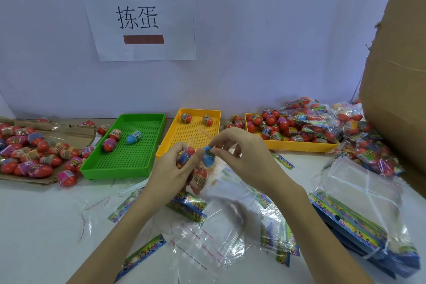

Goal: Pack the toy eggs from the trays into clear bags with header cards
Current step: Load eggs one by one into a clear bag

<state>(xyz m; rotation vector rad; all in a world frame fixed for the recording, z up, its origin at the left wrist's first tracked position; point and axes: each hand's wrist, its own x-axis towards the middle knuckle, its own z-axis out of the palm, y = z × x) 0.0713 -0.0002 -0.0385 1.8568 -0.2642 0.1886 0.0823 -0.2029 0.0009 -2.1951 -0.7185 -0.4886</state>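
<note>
Loose clear bags point(207, 237) and header cards point(143, 253) scattered over the near table, a cardboard box point(398, 76) at right. Left hand point(170, 168) curled round a red egg point(186, 157) inside a clear bag; right hand point(239, 152) pinching a blue egg point(208, 159) just beside it. Green tray point(124, 168): three eggs. Middle yellow tray point(168, 145): two. Right yellow tray point(299, 145): heaped.
</note>
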